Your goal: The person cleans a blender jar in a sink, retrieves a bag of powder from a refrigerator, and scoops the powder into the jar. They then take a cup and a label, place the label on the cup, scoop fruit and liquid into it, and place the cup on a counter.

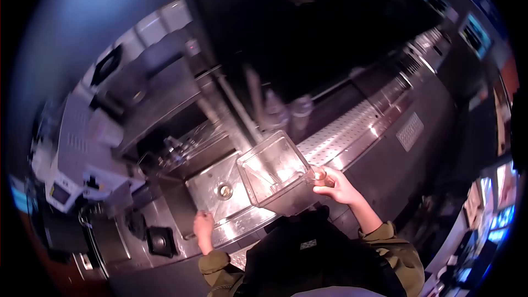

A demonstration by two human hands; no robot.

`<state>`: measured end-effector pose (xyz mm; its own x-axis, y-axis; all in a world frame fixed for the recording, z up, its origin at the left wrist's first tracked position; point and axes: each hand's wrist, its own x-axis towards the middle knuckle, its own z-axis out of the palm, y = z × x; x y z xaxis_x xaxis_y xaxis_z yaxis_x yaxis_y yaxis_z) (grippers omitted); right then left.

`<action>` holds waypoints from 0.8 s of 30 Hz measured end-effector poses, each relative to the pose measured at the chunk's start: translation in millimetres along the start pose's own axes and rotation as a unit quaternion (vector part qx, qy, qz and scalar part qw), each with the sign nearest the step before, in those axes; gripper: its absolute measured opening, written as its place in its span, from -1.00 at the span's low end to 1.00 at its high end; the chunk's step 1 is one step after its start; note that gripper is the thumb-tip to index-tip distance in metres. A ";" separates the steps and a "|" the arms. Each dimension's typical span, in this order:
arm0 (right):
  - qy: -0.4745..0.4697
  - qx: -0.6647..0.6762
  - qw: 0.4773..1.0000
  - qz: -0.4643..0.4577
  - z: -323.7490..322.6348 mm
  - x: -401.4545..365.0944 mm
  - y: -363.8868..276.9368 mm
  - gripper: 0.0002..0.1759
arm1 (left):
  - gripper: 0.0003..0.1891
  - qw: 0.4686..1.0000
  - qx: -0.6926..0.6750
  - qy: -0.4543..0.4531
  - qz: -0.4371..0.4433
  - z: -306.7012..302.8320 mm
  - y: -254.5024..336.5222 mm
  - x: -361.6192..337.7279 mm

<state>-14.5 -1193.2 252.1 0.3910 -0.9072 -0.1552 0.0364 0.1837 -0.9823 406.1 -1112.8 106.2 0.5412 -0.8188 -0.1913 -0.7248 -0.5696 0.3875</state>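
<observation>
In the head view, the right hand (334,185) was closed around the handle side of a clear square plastic jug (274,169), with the fingers wrapped at its near right corner. The jug was tilted, its open mouth facing up and toward the camera, and it hung over the right rim of a steel sink basin (204,193). Just left of that hand, past the jug, the round drain (224,190) showed in the basin floor. Beyond the right hand and a little to its right, a perforated steel drainboard (344,126) ran along the counter. Farther back from the hand, two clear bottles (287,112) stood side by side at the drainboard's left end, blurred and hard to make out. The left hand (203,227) rested on the front edge of the sink, well apart from the jug and below the basin. Its fingers looked curled under, but whether it gripped anything could not be told. Just left of the left hand, a small black square fitting (159,240) sat in the counter top. Much farther left of it stood a white machine (74,157) with a vented side. Olive-green sleeves (393,242) covered both forearms, and a dark apron (308,253) filled the space between them, below both hands.
</observation>
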 end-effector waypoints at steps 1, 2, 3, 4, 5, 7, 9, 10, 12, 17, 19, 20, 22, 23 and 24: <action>0.003 0.011 1.000 0.005 -28.8 -15.8 5.0 -0.73 | -0.67 0.997 0.026 -0.066 0.019 -8.0 60.8 -17.9; 0.032 0.043 0.999 -0.002 -50.0 -32.6 -1.1 -0.72 | -0.66 0.991 0.055 -0.103 0.065 0.9 101.0 -28.4; 0.062 0.075 0.995 -0.012 -72.4 -51.8 -9.0 -0.70 | -0.62 0.982 0.089 -0.135 0.097 11.1 141.6 -40.4; 0.121 0.020 0.991 -0.044 -97.6 -72.2 -11.7 -0.71 | -0.58 0.968 0.127 -0.175 0.128 20.9 181.4 -54.0; 0.178 -0.076 0.969 -0.150 -124.0 -89.7 -14.7 -0.76 | -0.55 0.956 0.129 -0.201 0.169 38.0 209.3 -65.5; 0.255 -0.002 0.965 -0.067 -172.3 -130.4 -20.6 -0.81 | -0.52 0.925 0.133 -0.270 0.234 60.5 276.5 -92.8; 0.307 0.024 0.947 -0.088 -222.2 -162.0 -2.7 -0.79 | -0.54 0.899 0.155 -0.301 0.277 84.0 345.1 -123.1; 0.341 0.051 0.934 -0.095 -243.7 -173.8 -1.0 -0.79 | -0.55 0.888 0.123 -0.305 0.321 103.0 375.6 -134.4; 0.396 0.076 0.907 -0.118 -282.6 -190.2 9.2 -0.80 | -0.58 0.861 0.078 -0.290 0.411 140.4 432.4 -160.4; 0.482 0.121 0.839 -0.222 -377.0 -219.2 0.9 -0.71 | -0.70 0.677 -0.135 -0.431 0.581 207.4 625.4 -260.8; 0.492 0.148 0.821 -0.251 -427.5 -226.8 4.3 -0.70 | -0.71 0.600 -0.224 -0.460 0.615 238.1 704.1 -307.2; 0.504 0.137 0.812 -0.262 -453.8 -227.6 15.2 -0.63 | -0.70 0.572 -0.232 -0.469 0.631 250.9 742.2 -327.7; 0.549 0.160 0.777 -0.265 -510.6 -225.5 25.7 -0.58 | -0.66 0.555 -0.231 -0.496 0.627 291.2 806.2 -357.9; 0.566 0.182 0.759 -0.264 -537.2 -221.8 30.5 -0.57 | -0.61 0.564 -0.201 -0.470 0.649 312.9 834.7 -365.0; 0.576 0.198 0.747 -0.267 -569.0 -219.6 33.4 -0.56 | -0.60 0.580 -0.176 -0.492 0.625 333.5 863.1 -373.8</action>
<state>-622.4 -1203.2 193.7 -0.8183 -0.5737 0.0359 0.2635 -0.4300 -0.8635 -564.0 -1322.1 211.4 -0.9439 -0.3197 0.0821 -0.0641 0.4214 0.9046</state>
